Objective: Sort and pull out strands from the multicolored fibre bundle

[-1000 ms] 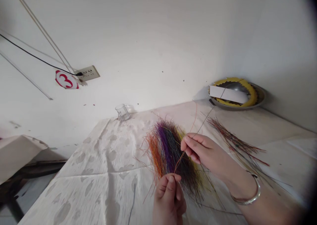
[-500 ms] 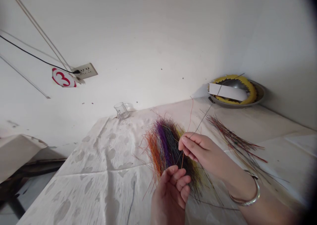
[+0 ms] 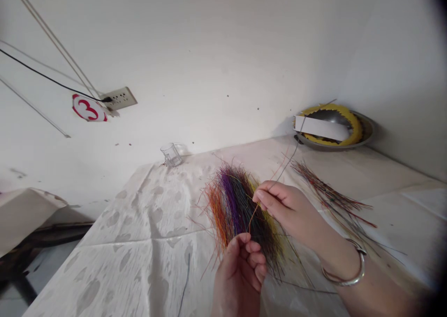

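Thin strands [image 3: 257,210] are pinched by the right hand [image 3: 288,210] beside a dyed fibre bundle [image 3: 237,205]; the left hand [image 3: 239,273] is curled, whether grasping cannot be told.

White wall [image 3: 209,51]; power socket [image 3: 120,98]; floor [image 3: 42,261], perhaps tiled

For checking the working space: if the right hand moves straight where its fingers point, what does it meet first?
The right hand would probably meet the multicoloured fibre bundle; depth is unclear here.

R hand [image 3: 282,206] pinched, L hand [image 3: 239,266] loosely curled.
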`<state>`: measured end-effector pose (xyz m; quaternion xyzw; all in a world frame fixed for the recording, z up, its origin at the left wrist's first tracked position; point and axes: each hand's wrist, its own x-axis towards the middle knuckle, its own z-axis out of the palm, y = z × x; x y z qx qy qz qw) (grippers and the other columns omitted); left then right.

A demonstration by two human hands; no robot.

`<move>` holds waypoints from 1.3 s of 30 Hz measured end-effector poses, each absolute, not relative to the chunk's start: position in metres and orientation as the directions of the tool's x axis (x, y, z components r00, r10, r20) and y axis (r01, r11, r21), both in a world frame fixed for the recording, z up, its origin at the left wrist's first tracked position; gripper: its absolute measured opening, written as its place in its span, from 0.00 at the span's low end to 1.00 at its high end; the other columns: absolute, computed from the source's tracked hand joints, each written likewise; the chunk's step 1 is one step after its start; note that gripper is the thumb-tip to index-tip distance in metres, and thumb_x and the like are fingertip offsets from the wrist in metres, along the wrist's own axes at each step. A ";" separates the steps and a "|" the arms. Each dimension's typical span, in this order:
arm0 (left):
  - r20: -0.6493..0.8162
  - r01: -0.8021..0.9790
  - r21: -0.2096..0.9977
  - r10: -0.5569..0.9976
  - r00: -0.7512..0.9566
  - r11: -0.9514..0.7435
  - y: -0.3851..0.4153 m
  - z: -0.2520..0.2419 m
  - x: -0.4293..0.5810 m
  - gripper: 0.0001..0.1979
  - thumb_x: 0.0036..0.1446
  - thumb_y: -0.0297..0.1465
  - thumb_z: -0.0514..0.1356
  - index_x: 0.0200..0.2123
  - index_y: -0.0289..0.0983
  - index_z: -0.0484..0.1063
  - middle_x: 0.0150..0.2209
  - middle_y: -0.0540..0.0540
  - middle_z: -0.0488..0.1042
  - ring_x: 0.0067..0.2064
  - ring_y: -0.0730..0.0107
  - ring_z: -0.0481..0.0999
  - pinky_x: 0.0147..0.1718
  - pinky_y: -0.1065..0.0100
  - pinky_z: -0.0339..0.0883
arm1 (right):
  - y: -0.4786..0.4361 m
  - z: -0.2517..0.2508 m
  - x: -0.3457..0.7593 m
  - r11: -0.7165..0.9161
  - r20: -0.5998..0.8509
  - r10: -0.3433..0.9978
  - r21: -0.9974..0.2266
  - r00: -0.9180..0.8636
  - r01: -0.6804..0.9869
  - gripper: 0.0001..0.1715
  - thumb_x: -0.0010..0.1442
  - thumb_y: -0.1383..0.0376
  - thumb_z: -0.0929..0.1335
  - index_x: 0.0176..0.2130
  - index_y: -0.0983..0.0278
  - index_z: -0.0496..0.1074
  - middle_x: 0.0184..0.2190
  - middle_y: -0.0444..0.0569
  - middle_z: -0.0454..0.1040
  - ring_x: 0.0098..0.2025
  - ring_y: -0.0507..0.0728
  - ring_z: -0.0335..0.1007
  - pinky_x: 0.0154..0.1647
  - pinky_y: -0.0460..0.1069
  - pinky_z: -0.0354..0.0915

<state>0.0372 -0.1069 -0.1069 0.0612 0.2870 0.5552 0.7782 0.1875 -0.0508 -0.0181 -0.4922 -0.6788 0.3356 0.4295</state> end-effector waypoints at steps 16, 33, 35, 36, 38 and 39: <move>-0.479 -0.829 0.461 0.875 0.069 0.317 -0.108 -0.102 0.039 0.15 0.62 0.24 0.53 0.30 0.31 0.79 0.33 0.37 0.81 0.32 0.66 0.80 0.30 0.71 0.75 | -0.060 -0.011 0.190 0.324 0.198 0.923 -0.862 -0.329 0.390 0.14 0.64 0.64 0.60 0.28 0.61 0.68 0.25 0.43 0.71 0.29 0.53 0.66 0.30 0.48 0.60; -0.448 -0.826 0.480 0.892 0.061 0.297 -0.105 -0.104 0.039 0.15 0.63 0.25 0.51 0.39 0.30 0.79 0.42 0.35 0.80 0.41 0.60 0.80 0.38 0.67 0.75 | -0.065 -0.007 0.192 0.227 0.099 0.897 -0.939 -0.430 0.257 0.13 0.64 0.67 0.60 0.28 0.63 0.66 0.25 0.41 0.68 0.26 0.50 0.63 0.27 0.45 0.60; -0.440 -0.825 0.474 0.894 0.079 0.307 -0.105 -0.104 0.038 0.15 0.62 0.25 0.51 0.40 0.30 0.78 0.43 0.34 0.79 0.42 0.59 0.80 0.39 0.67 0.74 | -0.065 -0.007 0.190 0.197 0.078 0.895 -0.952 -0.440 0.233 0.12 0.64 0.67 0.60 0.28 0.63 0.65 0.24 0.41 0.67 0.26 0.50 0.63 0.27 0.44 0.60; -0.435 -0.826 0.469 0.896 0.090 0.311 -0.105 -0.104 0.038 0.15 0.63 0.25 0.50 0.40 0.30 0.78 0.43 0.34 0.79 0.42 0.59 0.80 0.39 0.67 0.74 | -0.065 -0.007 0.190 0.190 0.073 0.894 -0.955 -0.441 0.227 0.12 0.64 0.67 0.60 0.28 0.63 0.65 0.24 0.41 0.67 0.26 0.50 0.63 0.26 0.44 0.59; -0.424 -0.829 0.462 0.899 0.105 0.315 -0.105 -0.105 0.038 0.16 0.63 0.25 0.50 0.39 0.29 0.78 0.43 0.33 0.79 0.42 0.59 0.80 0.39 0.67 0.74 | -0.063 -0.008 0.188 0.205 0.084 0.898 -0.948 -0.431 0.244 0.13 0.64 0.67 0.60 0.28 0.63 0.65 0.25 0.41 0.67 0.26 0.50 0.63 0.26 0.45 0.59; -0.422 -0.829 0.461 0.900 0.107 0.315 -0.105 -0.105 0.038 0.16 0.63 0.25 0.50 0.39 0.29 0.78 0.42 0.33 0.79 0.42 0.59 0.80 0.39 0.67 0.74 | -0.063 -0.008 0.187 0.227 0.102 0.904 -0.937 -0.414 0.267 0.13 0.65 0.66 0.60 0.28 0.63 0.66 0.25 0.41 0.68 0.26 0.50 0.64 0.27 0.45 0.60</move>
